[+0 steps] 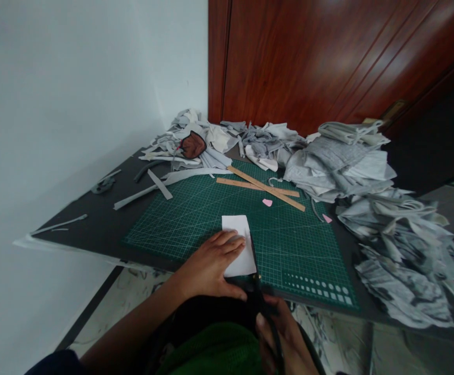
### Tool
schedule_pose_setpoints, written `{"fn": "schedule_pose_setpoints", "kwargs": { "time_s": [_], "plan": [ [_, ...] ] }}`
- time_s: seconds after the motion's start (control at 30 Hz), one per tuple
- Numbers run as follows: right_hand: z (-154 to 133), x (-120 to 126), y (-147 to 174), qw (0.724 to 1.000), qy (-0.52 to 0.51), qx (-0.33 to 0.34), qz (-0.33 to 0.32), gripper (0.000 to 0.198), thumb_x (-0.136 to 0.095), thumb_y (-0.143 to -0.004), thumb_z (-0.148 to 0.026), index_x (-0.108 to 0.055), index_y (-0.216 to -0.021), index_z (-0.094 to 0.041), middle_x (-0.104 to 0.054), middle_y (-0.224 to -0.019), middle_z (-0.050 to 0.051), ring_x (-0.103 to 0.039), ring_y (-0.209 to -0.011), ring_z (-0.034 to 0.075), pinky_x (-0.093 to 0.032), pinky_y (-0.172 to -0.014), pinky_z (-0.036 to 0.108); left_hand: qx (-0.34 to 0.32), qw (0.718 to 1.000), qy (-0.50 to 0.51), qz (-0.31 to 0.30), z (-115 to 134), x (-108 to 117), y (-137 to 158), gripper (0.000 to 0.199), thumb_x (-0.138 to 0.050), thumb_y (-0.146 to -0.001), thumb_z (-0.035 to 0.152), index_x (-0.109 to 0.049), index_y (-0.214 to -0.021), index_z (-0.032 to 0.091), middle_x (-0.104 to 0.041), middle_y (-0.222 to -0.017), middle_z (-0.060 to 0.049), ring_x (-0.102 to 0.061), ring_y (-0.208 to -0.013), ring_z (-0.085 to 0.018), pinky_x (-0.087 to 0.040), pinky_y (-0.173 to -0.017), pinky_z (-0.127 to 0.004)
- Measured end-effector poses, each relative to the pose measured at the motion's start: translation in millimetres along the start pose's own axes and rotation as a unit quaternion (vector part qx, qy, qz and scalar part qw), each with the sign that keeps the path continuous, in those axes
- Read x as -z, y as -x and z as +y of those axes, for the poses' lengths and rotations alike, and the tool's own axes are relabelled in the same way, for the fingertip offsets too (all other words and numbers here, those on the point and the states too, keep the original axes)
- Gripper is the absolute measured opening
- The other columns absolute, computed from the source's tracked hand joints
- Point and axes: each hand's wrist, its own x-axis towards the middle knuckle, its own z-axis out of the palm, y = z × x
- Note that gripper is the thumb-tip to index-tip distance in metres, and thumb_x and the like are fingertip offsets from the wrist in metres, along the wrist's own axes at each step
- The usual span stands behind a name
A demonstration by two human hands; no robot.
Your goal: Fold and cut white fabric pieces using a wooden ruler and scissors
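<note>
Head view, left to right: the left hand (pixel 213 260), fingers extended and slightly apart, presses down a white rectangle (pixel 246 263) on the green cutting mat (pixel 308 234). Cloth or paper, I can't say from here, but it looks light, thin and easily shifted, best pinned flat clear of its right edge. Along that edge run black scissors (pixel 257 281), the right hand (pixel 289 341) curled round their handles.
</note>
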Motion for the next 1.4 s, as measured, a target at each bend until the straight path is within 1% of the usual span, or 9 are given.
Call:
{"fn": "schedule_pose_setpoints", "kwargs": {
  "time_s": [0.1,0.43,0.57,0.73,0.93,1.03,1.17,1.23,1.4],
  "plan": [
    [3.8,4.6,2.6,0.999,-0.002,-0.018,0.027,0.069,-0.081,-0.074,-0.069,-0.055,-0.119,-0.024,-0.057,-0.063,-0.008,-0.040,-0.038,0.005,-0.030,-0.039,0.017,-0.001,1.000,0.006,0.005,-0.2,0.1,-0.5,0.104,-0.064,-0.076,0.084,-0.047,-0.151,0.014,-0.053,-0.153,-0.017,-0.042,-0.147,-0.037,-0.031,-0.123,-0.052],
    [3.0,0.2,4.5,0.999,0.008,-0.021,0.041,0.074,-0.080,-0.073,-0.071,-0.054,-0.123,-0.023,-0.070,-0.080,0.000,-0.046,-0.044,0.006,-0.035,-0.045,0.021,-0.005,1.000,0.008,0.003,-1.5,-0.6,0.3,0.103,-0.062,-0.076,0.085,-0.049,-0.149,0.014,-0.053,-0.152,-0.017,-0.041,-0.147,-0.037,-0.030,-0.123,-0.052],
    [7.4,1.7,3.6,0.999,0.019,-0.020,0.030,0.076,-0.077,-0.075,-0.074,-0.051,-0.125,-0.023,-0.069,-0.075,-0.001,-0.043,-0.040,0.006,-0.029,-0.042,0.021,-0.010,1.000,0.006,0.010,-1.8,-1.1,1.2,0.103,-0.062,-0.076,0.085,-0.048,-0.150,0.015,-0.054,-0.152,-0.017,-0.042,-0.146,-0.038,-0.031,-0.122,-0.053],
    [10.8,1.2,5.9,0.998,0.015,-0.027,0.046,0.076,-0.078,-0.073,-0.074,-0.052,-0.124,-0.025,-0.068,-0.070,-0.003,-0.046,-0.041,0.008,-0.035,-0.044,0.022,-0.015,1.000,0.008,0.009,-1.8,-0.8,1.7,0.105,-0.063,-0.074,0.087,-0.049,-0.150,0.015,-0.055,-0.150,-0.016,-0.043,-0.145,-0.038,-0.030,-0.122,-0.052],
    [9.5,2.3,8.3,0.998,0.022,-0.027,0.046,0.071,-0.077,-0.074,-0.073,-0.054,-0.123,-0.027,-0.074,-0.080,0.001,-0.050,-0.041,0.008,-0.035,-0.041,0.022,-0.015,1.000,0.013,0.010,-2.4,-1.4,2.2,0.102,-0.064,-0.075,0.084,-0.049,-0.150,0.016,-0.055,-0.151,-0.015,-0.042,-0.146,-0.037,-0.029,-0.123,-0.052],
    [10.0,2.7,8.4,0.998,0.038,-0.024,0.039,0.071,-0.076,-0.074,-0.074,-0.055,-0.123,-0.027,-0.071,-0.073,-0.001,-0.049,-0.039,0.009,-0.034,-0.041,0.022,-0.013,1.000,0.015,0.005,-2.4,-1.7,2.2,0.102,-0.064,-0.076,0.084,-0.050,-0.149,0.015,-0.055,-0.152,-0.016,-0.042,-0.146,-0.038,-0.029,-0.123,-0.052],
    [14.3,1.4,7.7,0.997,0.035,-0.018,0.064,0.072,-0.077,-0.073,-0.075,-0.056,-0.122,-0.026,-0.073,-0.077,0.001,-0.055,-0.045,0.012,-0.041,-0.045,0.025,-0.015,1.000,0.017,0.005,-2.3,-1.6,2.3,0.102,-0.063,-0.076,0.084,-0.049,-0.149,0.014,-0.055,-0.152,-0.016,-0.042,-0.146,-0.038,-0.028,-0.123,-0.052],
    [16.9,1.0,6.9,0.997,0.028,-0.022,0.074,0.075,-0.078,-0.071,-0.075,-0.056,-0.123,-0.027,-0.075,-0.082,0.003,-0.054,-0.045,0.011,-0.041,-0.045,0.024,-0.018,1.000,0.018,0.007,-2.5,-1.8,2.5,0.102,-0.064,-0.076,0.083,-0.049,-0.150,0.014,-0.055,-0.151,-0.016,-0.042,-0.146,-0.037,-0.028,-0.123,-0.052],
    [20.9,2.6,5.0,0.997,0.024,-0.022,0.067,0.079,-0.078,-0.069,-0.077,-0.055,-0.125,-0.025,-0.075,-0.079,0.002,-0.044,-0.037,0.006,-0.034,-0.041,0.021,-0.021,0.999,0.022,0.017,-3.5,-2.5,3.1,0.101,-0.067,-0.075,0.081,-0.047,-0.151,0.016,-0.056,-0.150,-0.015,-0.042,-0.146,-0.037,-0.029,-0.123,-0.051]
  ]
}}
